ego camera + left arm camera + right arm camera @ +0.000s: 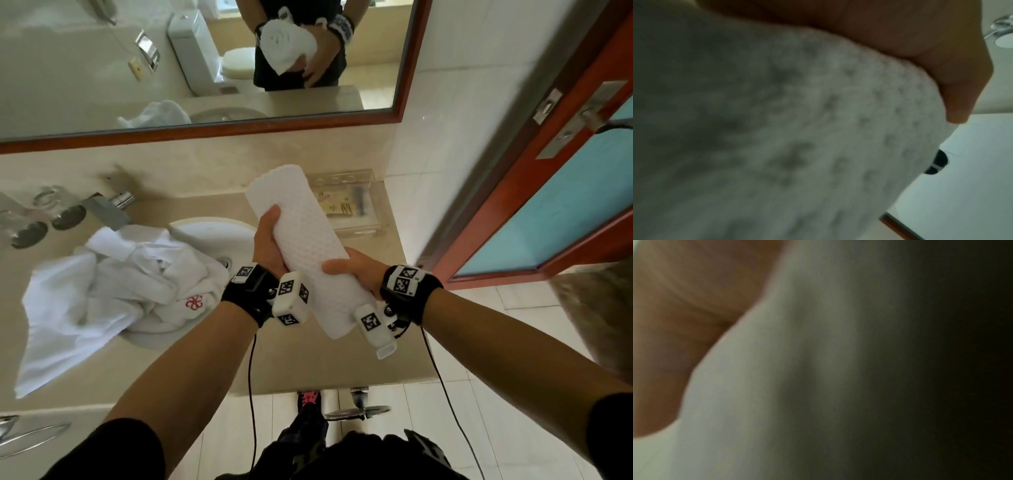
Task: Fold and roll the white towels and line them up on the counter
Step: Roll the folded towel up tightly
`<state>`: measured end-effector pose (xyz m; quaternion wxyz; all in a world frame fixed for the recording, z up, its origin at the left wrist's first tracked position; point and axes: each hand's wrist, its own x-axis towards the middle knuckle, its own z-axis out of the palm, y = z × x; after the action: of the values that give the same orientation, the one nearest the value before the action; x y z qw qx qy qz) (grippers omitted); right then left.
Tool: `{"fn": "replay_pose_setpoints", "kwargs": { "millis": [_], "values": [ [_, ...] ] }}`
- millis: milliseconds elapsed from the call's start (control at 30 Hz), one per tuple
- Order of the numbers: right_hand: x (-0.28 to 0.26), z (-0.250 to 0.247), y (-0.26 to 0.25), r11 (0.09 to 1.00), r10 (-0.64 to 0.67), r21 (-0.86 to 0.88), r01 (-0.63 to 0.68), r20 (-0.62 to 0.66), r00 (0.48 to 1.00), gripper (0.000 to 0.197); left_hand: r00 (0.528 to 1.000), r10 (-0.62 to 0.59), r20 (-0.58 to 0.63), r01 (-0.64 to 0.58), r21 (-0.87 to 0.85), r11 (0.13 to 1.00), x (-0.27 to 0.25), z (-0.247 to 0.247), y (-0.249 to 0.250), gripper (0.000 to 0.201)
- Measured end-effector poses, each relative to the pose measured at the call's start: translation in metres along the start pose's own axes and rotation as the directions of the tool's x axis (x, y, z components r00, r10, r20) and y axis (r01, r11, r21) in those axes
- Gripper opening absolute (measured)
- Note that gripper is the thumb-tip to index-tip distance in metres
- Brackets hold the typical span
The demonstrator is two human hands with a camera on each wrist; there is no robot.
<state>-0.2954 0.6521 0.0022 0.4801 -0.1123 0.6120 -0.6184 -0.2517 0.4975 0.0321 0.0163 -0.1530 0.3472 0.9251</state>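
A rolled white towel (pixel 305 236) with a waffle texture is held in the air above the counter (pixel 191 370), slanting from far left to near right. My left hand (pixel 269 240) grips its left side, thumb on top. My right hand (pixel 356 270) wraps round its near end. The left wrist view is filled by the rolled towel (pixel 777 138) with the left hand's thumb (pixel 953 91) pressed on it. The right wrist view shows blurred towel (pixel 777 386) and palm (pixel 684 321). A heap of unfolded white towels (pixel 113 294) lies over the sink.
The sink (pixel 219 233) and tap (pixel 109 205) sit at the counter's left. A clear tray of toiletries (pixel 349 202) stands at the back right by the wall. A framed mirror (pixel 205 68) runs behind. A door (pixel 548 192) stands at the right.
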Motion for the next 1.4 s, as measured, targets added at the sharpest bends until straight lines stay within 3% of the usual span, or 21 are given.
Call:
{"fn": "replay_pose_setpoints", "kwargs": {
  "millis": [133, 200, 300, 467, 600, 700, 800, 900, 1000, 1100, 1133, 1233, 1333, 1400],
  "values": [
    [0.002, -0.006, -0.006, 0.986, 0.1, 0.119, -0.118, 0.145, 0.984, 0.087, 1.0, 0.001, 0.028, -0.001, -0.008, 1.0, 0.019, -0.007, 0.009, 0.072],
    [0.006, -0.009, -0.006, 0.981, 0.118, 0.137, -0.134, 0.123, 0.985, 0.08, 0.999, -0.02, 0.042, 0.021, -0.006, 1.0, 0.029, -0.01, 0.01, 0.065],
    [0.016, -0.012, -0.01, 0.986, 0.104, 0.133, -0.102, -0.005, 0.995, 0.07, 0.997, -0.076, 0.01, 0.076, -0.011, 0.997, 0.048, -0.016, 0.011, 0.056],
    [0.042, -0.035, -0.014, 0.991, 0.13, 0.068, -0.116, -0.276, 0.952, 0.095, 0.961, -0.233, -0.147, 0.259, 0.187, 0.948, 0.096, -0.002, 0.013, 0.063],
    [0.051, -0.059, -0.02, 0.99, 0.086, -0.066, -0.125, -0.419, 0.904, 0.085, 0.913, -0.281, -0.297, 0.369, 0.302, 0.879, 0.141, 0.01, 0.012, 0.095],
    [0.052, -0.076, -0.027, 0.985, 0.111, -0.063, -0.158, -0.466, 0.878, 0.074, 0.898, -0.367, -0.243, 0.427, 0.279, 0.86, 0.171, 0.019, 0.009, 0.085],
    [0.059, -0.097, -0.033, 0.982, 0.115, -0.065, -0.175, -0.526, 0.842, 0.059, 0.883, -0.427, -0.194, 0.466, 0.254, 0.848, 0.202, 0.025, -0.001, 0.091],
    [0.066, -0.115, -0.037, 0.978, 0.121, -0.074, -0.194, -0.553, 0.824, 0.04, 0.896, -0.407, -0.178, 0.439, 0.225, 0.87, 0.223, 0.03, -0.006, 0.079],
    [0.079, -0.134, -0.039, 0.969, 0.135, -0.095, -0.229, -0.572, 0.809, 0.038, 0.91, -0.38, -0.164, 0.408, 0.199, 0.891, 0.246, 0.032, -0.012, 0.06],
    [0.092, -0.144, -0.038, 0.96, 0.121, -0.137, -0.244, -0.581, 0.804, 0.08, 0.91, -0.345, -0.23, 0.397, 0.243, 0.885, 0.264, 0.036, -0.019, 0.064],
    [0.094, -0.145, -0.038, 0.959, 0.114, -0.145, -0.242, -0.585, 0.803, 0.086, 0.901, -0.336, -0.276, 0.408, 0.27, 0.872, 0.274, 0.03, -0.026, 0.07],
    [0.095, -0.149, -0.033, 0.952, 0.088, -0.188, -0.242, -0.588, 0.804, 0.069, 0.872, -0.33, -0.36, 0.444, 0.302, 0.844, 0.293, 0.015, -0.042, 0.094],
    [0.097, -0.15, -0.033, 0.952, 0.086, -0.175, -0.25, -0.631, 0.771, 0.069, 0.922, -0.122, -0.367, 0.307, 0.502, 0.809, 0.287, 0.039, -0.028, 0.064],
    [0.101, -0.15, -0.036, 0.938, 0.084, -0.208, -0.276, -0.636, 0.767, 0.052, 0.934, -0.048, -0.353, 0.279, 0.641, 0.715, 0.291, 0.044, -0.027, 0.071]
  ]
}}
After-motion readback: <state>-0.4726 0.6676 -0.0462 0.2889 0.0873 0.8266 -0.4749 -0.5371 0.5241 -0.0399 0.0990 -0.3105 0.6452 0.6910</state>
